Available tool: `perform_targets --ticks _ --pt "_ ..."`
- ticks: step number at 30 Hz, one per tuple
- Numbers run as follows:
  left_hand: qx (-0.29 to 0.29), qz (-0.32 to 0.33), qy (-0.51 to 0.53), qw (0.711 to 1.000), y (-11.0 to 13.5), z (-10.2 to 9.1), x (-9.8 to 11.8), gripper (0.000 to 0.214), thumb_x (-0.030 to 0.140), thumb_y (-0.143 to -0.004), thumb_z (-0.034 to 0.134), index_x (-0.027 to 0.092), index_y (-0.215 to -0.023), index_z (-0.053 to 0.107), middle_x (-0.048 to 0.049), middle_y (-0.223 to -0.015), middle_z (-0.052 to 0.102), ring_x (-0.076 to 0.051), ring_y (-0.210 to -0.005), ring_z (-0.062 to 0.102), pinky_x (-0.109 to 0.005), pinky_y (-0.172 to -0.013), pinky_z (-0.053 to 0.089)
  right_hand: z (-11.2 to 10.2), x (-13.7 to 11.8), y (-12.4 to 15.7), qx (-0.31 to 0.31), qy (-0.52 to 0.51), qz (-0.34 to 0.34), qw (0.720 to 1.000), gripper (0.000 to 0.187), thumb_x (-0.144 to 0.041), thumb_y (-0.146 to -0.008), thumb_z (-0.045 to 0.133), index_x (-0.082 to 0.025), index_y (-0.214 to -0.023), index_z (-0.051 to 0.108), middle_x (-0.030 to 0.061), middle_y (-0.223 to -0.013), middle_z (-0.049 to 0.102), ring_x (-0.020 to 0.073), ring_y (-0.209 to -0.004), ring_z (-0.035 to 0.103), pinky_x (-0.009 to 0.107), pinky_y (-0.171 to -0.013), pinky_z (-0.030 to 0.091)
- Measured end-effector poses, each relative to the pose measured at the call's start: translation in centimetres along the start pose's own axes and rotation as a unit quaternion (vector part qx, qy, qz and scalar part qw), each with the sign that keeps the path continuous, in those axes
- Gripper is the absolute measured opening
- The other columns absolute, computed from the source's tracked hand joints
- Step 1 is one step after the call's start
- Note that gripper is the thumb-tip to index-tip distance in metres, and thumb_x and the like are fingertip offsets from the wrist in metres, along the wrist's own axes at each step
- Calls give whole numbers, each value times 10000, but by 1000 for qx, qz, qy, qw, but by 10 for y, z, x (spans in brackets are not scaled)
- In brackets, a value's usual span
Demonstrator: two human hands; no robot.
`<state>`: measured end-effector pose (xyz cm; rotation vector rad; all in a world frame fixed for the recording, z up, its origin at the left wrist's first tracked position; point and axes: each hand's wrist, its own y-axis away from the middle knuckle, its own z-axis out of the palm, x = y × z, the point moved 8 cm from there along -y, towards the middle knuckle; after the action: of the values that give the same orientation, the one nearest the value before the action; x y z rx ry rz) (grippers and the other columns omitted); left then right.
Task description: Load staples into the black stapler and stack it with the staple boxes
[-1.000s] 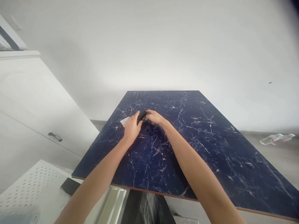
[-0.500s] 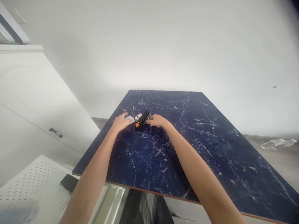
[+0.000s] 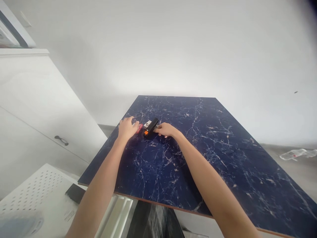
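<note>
A small black stapler with an orange end and a white label lies on the dark blue marbled tabletop, far from me. My right hand has its fingers closed on the stapler's right end. My left hand lies just left of the stapler, fingers curled over a small object with a reddish edge; most of that object is hidden under the hand.
A white cabinet with a dark handle stands at the left. A white perforated panel sits low at the near left. A plastic bottle lies on the floor at the far right. A white wall rises behind the table.
My left hand came off the stapler and moved left onto the small object beside it. The stapler is uncovered, showing its orange end. My right hand stays at its right end.
</note>
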<state>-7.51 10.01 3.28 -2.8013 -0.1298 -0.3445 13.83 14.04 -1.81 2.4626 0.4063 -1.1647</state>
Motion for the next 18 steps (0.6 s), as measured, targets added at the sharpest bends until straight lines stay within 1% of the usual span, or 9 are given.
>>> perform_targets --ticks 2,4,6,9,12,13,14,16,18 --pt "-69 -18 -22 997 1 14 -3 422 452 -988 455 146 -1190 665 -192 -1196 684 -359 -1154 608 -445 -953 482 0 1 0 0 0 3 1000 269 -373 -783 771 -166 -639 676 95 -700 700 155 -507 566 263 -454 462" --pt "-98 -6 -27 995 4 23 2 356 387 -996 445 144 -1138 662 -184 -1128 706 -337 -1086 645 -414 -911 499 0 1 -1 0 -5 3 1000 279 -371 -785 775 -165 -629 671 92 -686 696 149 -499 562 253 -452 456" --pt "-87 0 -27 996 6 23 5 321 324 -995 446 154 -1198 627 -171 -1127 706 -321 -1054 660 -400 -892 506 0 2 -2 1 -12 3 1000 272 -366 -794 770 -166 -636 675 83 -671 694 140 -481 552 244 -445 448" --pt "-42 -5 -49 998 8 13 3 378 302 -974 494 182 -1325 573 -174 -1174 677 -338 -1102 635 -429 -906 503 0 5 -4 7 -17 7 1000 229 -349 -802 756 -164 -680 698 73 -679 705 134 -462 544 241 -433 442" --pt "6 -28 -83 996 9 3 -3 451 427 -971 517 172 -1332 607 -224 -1230 631 -414 -1198 555 -551 -965 458 0 6 -5 6 -32 8 999 218 -331 -794 764 -164 -673 695 71 -665 702 131 -464 544 226 -420 426" --pt "23 -22 -82 996 9 1 -1 478 470 -969 513 173 -1327 622 -230 -1262 617 -433 -1227 526 -587 -985 434 0 6 -5 5 -38 5 999 220 -327 -792 766 -165 -665 691 69 -656 699 129 -466 544 220 -418 421" --pt "39 3 -73 997 8 0 5 493 493 -970 507 184 -1333 629 -220 -1310 602 -440 -1263 494 -604 -1009 409 1 6 -5 5 -38 3 999 227 -326 -794 763 -165 -655 685 69 -651 696 128 -465 543 217 -416 420" --pt "44 98 -31 994 8 6 24 453 449 -998 463 234 -1365 621 -155 -1395 581 -398 -1325 453 -566 -1066 379 1 6 -5 7 -25 -5 1000 250 -333 -803 751 -165 -634 672 68 -648 695 125 -455 540 220 -418 429" --pt "-14 181 15 983 9 20 40 414 351 -1027 398 301 -1375 615 -80 -1362 629 -317 -1284 515 -479 -1069 402 1 4 -4 11 -17 -12 1000 267 -345 -805 747 -166 -626 666 66 -646 692 124 -451 540 223 -424 439"
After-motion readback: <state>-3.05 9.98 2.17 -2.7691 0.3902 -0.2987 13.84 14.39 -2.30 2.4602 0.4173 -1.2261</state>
